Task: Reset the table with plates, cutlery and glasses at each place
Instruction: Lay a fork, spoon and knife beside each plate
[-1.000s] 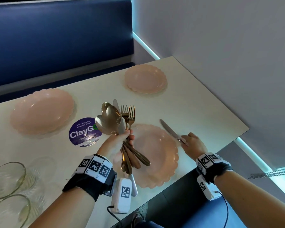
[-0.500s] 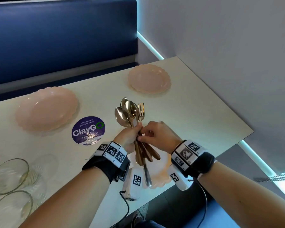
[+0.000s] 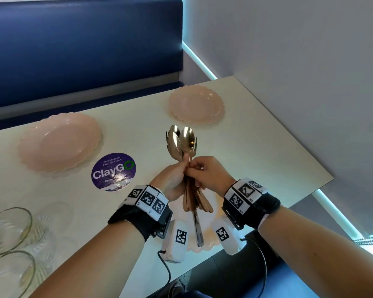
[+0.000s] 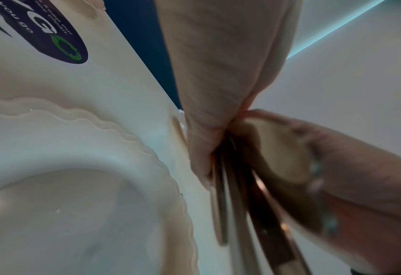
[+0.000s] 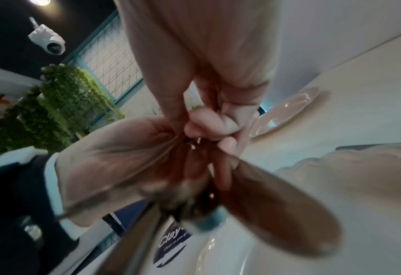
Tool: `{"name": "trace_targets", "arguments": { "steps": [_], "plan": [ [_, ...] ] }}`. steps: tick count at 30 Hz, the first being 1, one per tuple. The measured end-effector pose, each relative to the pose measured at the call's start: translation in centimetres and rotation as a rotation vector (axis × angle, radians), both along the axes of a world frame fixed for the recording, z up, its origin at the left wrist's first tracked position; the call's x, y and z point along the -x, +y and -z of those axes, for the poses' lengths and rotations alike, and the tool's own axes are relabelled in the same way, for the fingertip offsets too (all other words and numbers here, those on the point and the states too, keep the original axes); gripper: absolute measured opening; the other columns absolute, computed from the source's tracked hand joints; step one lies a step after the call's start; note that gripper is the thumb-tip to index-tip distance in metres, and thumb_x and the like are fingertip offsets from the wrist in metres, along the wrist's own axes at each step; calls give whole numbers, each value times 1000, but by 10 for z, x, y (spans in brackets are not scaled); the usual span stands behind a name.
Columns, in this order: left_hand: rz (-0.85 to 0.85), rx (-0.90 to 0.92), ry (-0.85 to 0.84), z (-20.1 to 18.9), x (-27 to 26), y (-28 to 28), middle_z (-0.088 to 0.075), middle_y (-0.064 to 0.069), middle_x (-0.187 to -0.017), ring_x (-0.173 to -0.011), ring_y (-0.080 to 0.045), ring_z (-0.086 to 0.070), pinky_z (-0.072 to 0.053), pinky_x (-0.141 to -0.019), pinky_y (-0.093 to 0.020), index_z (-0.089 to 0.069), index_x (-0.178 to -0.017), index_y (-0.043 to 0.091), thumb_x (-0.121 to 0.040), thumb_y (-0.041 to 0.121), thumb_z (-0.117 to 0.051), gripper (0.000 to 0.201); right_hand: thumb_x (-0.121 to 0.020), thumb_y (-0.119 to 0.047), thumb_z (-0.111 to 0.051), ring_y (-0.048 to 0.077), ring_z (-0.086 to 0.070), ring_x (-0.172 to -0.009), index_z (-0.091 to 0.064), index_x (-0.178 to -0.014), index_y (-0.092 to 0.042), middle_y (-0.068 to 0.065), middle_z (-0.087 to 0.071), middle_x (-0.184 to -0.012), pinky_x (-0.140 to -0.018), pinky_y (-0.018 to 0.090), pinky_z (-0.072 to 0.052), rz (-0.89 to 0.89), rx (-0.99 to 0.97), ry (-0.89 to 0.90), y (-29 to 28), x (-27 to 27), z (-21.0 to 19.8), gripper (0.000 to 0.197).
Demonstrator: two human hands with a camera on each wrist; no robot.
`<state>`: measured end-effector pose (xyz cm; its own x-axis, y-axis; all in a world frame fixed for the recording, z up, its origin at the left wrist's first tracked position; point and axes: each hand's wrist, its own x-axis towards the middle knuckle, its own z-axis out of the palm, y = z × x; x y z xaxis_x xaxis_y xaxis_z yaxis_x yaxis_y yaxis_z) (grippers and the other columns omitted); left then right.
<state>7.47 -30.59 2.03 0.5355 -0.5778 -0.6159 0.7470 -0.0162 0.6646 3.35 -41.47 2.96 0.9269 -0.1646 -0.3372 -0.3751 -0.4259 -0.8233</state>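
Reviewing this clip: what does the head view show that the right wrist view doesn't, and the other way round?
Head only: the glasses at the table's left edge, the far left plate, the spoon bowls and blue bench.
Right wrist only: a ceiling camera and hanging plants.
Both: the left hand gripping the cutlery bundle, the right hand pinching into it, the near plate, the sticker.

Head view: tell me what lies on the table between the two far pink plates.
In the head view, only bare tabletop separates the left plate from the right plate; the purple ClayGo sticker sits nearer, below that gap.
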Motion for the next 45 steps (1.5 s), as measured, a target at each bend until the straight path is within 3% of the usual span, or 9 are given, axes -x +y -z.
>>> {"name": "trace_targets", "arguments": {
  "steps": [2, 9, 17, 24, 30, 34, 36, 40, 45],
  "plan": [
    [-17, 47, 18, 0, 1, -2, -48, -15, -65, -46, -20, -56, -49, -62, -34, -55, -110, 3, -100, 42, -26, 50, -89, -12, -59, 5, -48, -36, -61, -85, -4, 3, -52, -52, -40, 14, -42, 18, -47, 9, -3, 0, -1, 9],
    [-162, -37, 78, 2, -6, 0, -59, -5, -55, -54, -18, -58, -50, -66, -34, -50, -81, 8, -99, 30, -41, 30, -91, -3, -55, 12, -42, -42, -53, -70, -11, 5, -50, -55, -41, 20, -35, 132, -158, -76, -50, -5, -15, 22],
    [-225, -1, 112, 17, -16, 23, -45, 6, -44, -38, -8, -46, -45, -65, -28, -47, -71, 13, -98, 19, -42, 29, -88, -12, -61, 10, -49, -52, -58, -84, -12, -2, -54, -64, -50, 18, -38, 27, 412, 268, -144, 14, 36, 5],
    [-258, -62, 69, 14, -17, 35, -46, 6, -42, -36, -7, -46, -46, -70, -30, -47, -71, 12, -98, 16, -41, 29, -87, -14, -60, 19, -51, -83, -59, -92, -14, 2, -54, -92, -65, 21, -37, -4, 473, 368, -147, 41, 70, 5],
    [-249, -58, 85, 17, -11, 33, -46, 6, -41, -35, -6, -47, -45, -69, -29, -47, -71, 12, -99, 16, -39, 29, -85, -11, -62, 20, -51, -79, -58, -103, -14, 3, -55, -85, -62, 21, -38, 25, 477, 330, -143, 52, 69, 18],
    [-236, -38, 91, 17, -10, 33, -47, 6, -42, -37, -7, -48, -53, -53, -21, -47, -73, 13, -99, 17, -39, 28, -86, -11, -61, 18, -51, -75, -59, -101, -17, -4, -51, -73, -58, 17, -40, 57, 490, 316, -139, 56, 70, 16],
    [-237, -33, 96, 16, -9, 33, -48, 5, -42, -37, -7, -49, -54, -50, -20, -47, -73, 13, -99, 17, -38, 28, -86, -11, -60, 17, -51, -73, -59, -102, -17, -7, -47, -69, -67, 24, -49, 65, 490, 315, -137, 57, 70, 17],
    [-217, -27, 95, 15, -8, 36, -48, 5, -44, -38, -7, -49, -53, -54, -22, -46, -74, 13, -99, 16, -38, 27, -87, -12, -59, 16, -52, -72, -57, -97, -20, -7, -49, -70, -77, 30, -52, 73, 489, 314, -134, 60, 70, 13],
    [-237, 7, 147, 15, -6, 42, -49, 2, -49, -41, -10, -51, -48, -64, -29, -48, -82, 10, -97, 9, -36, 20, -87, -12, -58, 13, -51, -67, -60, -106, -17, -6, -50, -72, -66, 23, -47, 83, 485, 344, -134, 60, 70, 20]
  ]
}}
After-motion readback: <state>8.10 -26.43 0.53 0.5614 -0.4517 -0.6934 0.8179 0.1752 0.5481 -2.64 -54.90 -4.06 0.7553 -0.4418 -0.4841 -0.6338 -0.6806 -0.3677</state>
